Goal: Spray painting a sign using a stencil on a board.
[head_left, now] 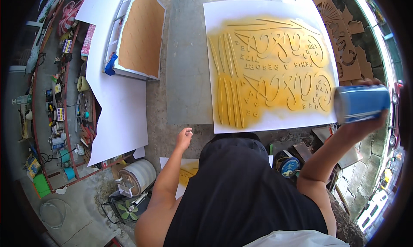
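A blue spray can (361,101) is held up at the right, lying sideways, with its greyish end toward the left. My right hand (373,118) is wrapped round its far right side, and the can hides much of the fingers. The can overlaps the right edge of a white sheet (275,10). On that sheet lie raised cut-out letters (279,49), scrolls and thin strips (228,103), all coated in yellow with a soft yellow haze around them. Left of the sheet's near corner, my left hand (185,138) hangs with its fingers curled and nothing seen in them.
A grey metal sheet (185,75) runs under the white one. To the left stand a framed brown panel (142,36), a white sheet (120,105) and cluttered tool racks (62,101). Cut cardboard (344,45) leans at the right. Near me are a round blue tin (288,166) and a drum (137,177).
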The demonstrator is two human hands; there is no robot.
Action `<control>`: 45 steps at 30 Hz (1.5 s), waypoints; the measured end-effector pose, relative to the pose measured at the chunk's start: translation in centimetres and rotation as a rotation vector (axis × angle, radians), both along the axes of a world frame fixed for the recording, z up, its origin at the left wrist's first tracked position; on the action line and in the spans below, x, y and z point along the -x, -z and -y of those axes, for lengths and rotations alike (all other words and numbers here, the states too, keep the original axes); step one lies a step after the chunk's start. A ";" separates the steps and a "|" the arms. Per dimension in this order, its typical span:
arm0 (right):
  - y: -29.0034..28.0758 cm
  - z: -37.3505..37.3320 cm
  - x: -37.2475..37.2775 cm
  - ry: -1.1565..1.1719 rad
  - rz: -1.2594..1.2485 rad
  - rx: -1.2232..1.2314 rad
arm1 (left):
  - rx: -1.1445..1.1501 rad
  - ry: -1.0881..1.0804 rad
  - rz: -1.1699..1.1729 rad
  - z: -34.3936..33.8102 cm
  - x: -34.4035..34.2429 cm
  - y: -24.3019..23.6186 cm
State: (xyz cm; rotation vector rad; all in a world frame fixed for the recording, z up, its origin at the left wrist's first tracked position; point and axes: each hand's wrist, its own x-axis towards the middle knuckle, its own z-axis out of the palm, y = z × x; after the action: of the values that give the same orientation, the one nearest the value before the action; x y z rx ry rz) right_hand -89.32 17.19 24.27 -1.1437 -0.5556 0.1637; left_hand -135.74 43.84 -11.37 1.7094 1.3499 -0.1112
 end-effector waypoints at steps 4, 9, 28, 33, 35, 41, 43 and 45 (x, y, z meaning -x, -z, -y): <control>-0.7 -2.3 2.1 0.016 0.060 0.116 | 0.059 -0.062 -0.001 -1.1 3.1 2.9; -2.9 -0.9 4.0 0.042 -0.006 0.139 | -0.183 0.033 0.094 -4.3 1.6 3.6; -5.5 -0.9 6.3 0.421 0.050 0.204 | -0.076 0.135 0.018 -10.3 1.0 6.1; -7.5 4.8 2.8 0.239 0.102 -0.071 | -0.128 0.142 0.015 -9.4 2.6 7.2; -8.5 4.7 3.8 0.394 0.069 0.096 | -0.136 0.106 0.061 -9.4 2.2 6.6; -3.2 -2.2 9.0 0.103 0.049 0.063 | -0.193 0.111 0.105 -7.1 4.1 6.2; -3.6 -1.9 9.5 0.168 0.157 0.199 | -0.182 0.098 0.126 -7.4 3.1 6.0; -5.9 -0.3 10.2 0.213 0.059 0.088 | -0.160 0.089 0.146 -6.2 3.0 5.2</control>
State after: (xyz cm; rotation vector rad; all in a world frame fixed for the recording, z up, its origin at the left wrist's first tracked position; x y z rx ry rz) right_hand -99.49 17.49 30.15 -1.2888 -0.4790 -0.0298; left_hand -138.74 50.06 -16.57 1.8739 1.2018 0.0723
